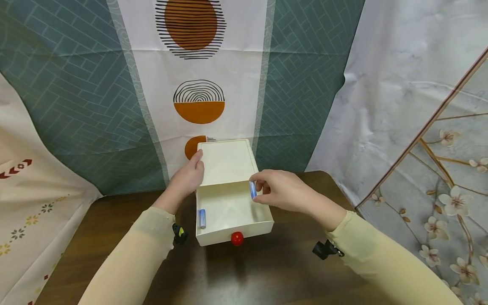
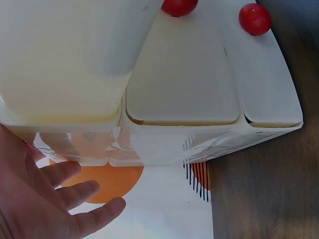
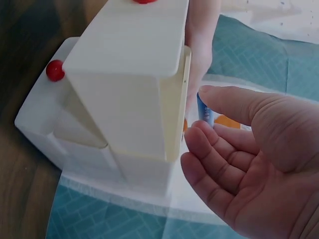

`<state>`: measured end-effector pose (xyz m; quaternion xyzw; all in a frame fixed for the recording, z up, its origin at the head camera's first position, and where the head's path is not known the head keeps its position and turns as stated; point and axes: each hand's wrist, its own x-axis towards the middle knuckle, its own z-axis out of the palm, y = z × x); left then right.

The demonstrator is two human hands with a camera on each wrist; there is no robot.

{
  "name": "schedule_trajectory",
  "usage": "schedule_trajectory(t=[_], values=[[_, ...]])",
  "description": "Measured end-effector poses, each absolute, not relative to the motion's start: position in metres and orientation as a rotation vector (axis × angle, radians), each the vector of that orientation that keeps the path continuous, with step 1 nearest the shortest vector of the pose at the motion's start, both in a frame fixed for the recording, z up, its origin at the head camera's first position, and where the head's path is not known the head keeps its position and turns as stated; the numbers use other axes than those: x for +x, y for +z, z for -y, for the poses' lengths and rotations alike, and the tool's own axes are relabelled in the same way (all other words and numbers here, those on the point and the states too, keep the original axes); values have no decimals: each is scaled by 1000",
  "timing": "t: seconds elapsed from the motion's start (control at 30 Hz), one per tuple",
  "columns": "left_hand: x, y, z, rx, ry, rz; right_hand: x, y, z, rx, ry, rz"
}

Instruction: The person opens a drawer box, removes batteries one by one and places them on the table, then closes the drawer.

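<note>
meanwhile the cream drawer box [image 1: 227,163] is steadied by the flat, open left hand [image 1: 187,178] on its left wall, so a blue battery [image 1: 253,189] is pinched upright by the right hand [image 1: 280,190] over the pulled-out top drawer [image 1: 228,214], where a second battery [image 1: 202,218] lies at the left side.

dark wood table [image 1: 267,271] | patterned teal-white cloth backdrop [image 1: 95,106] | floral drape [image 1: 450,178]
</note>
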<state>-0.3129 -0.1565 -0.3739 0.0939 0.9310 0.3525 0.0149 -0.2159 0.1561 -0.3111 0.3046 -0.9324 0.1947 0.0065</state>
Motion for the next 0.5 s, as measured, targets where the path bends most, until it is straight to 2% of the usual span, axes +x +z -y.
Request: schedule_trajectory(t=[0.5], values=[[-313,-374,157,296,1095,-2902,-231,-324,-193,839,621,2962]])
